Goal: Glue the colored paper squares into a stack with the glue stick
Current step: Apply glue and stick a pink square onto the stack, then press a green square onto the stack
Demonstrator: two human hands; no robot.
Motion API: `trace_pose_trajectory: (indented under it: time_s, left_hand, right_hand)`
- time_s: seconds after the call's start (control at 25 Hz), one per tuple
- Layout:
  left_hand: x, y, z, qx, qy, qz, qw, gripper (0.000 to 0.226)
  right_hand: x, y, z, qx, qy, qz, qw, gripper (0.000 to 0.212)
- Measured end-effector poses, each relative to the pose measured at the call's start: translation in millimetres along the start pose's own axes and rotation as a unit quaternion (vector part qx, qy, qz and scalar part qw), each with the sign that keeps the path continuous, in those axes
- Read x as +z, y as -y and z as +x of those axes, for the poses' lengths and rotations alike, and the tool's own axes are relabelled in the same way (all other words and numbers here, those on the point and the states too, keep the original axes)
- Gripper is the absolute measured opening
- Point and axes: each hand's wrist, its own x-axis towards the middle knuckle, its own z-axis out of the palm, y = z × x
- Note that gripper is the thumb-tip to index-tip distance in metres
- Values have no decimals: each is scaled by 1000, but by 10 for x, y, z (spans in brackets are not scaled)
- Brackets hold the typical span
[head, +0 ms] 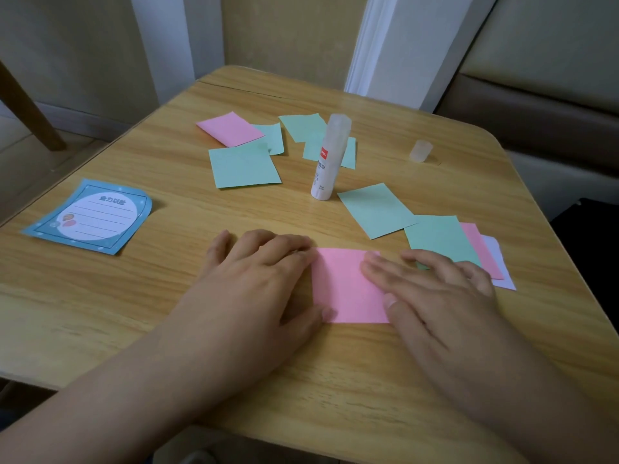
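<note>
On pink square (pixel 348 286), both flat hands (pixel 268 272).

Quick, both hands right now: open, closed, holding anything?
Left hand: open, fingers flat, pressing the left edge of the pink paper square.
Right hand: open, fingers flat, pressing its right side.

Glue stick (pixel 324 162) upright mid-table (pixel 134 313), cap (pixel 421 151) right, notepad (pixel 92 216) far left.

One view only, from head height. Looks forward and down, close over wooden table (pixel 167 329); hands at bottom of frame.
</note>
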Motion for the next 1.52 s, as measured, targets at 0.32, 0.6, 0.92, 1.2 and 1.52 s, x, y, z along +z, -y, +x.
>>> trace_pose_trajectory:
  time_s: [0.32, 0.6, 0.92, 1.2, 1.52]
  left_hand:
    - [-83, -35, 13, -12, 40, -23, 999, 67]
    - [-343, 125, 200, -86, 63, 1, 994, 62]
    - [-237, 552, 485, -179, 100, 15, 979, 63]
    - [-207, 553, 461, -171, 68, 15, 983, 66]
    - [-246, 513, 470, -156, 88, 10, 984, 59]
  right_hand:
    - [-6, 133, 91, -55, 33, 55, 996, 60]
    - [-53, -30, 185, 40, 7, 35, 999, 51]
    - [7, 125, 214, -22, -15, 90, 996, 69]
    - [41, 206, 200, -43, -7, 111, 993, 67]
    - [44, 200, 187, -38, -6, 132, 990, 67]
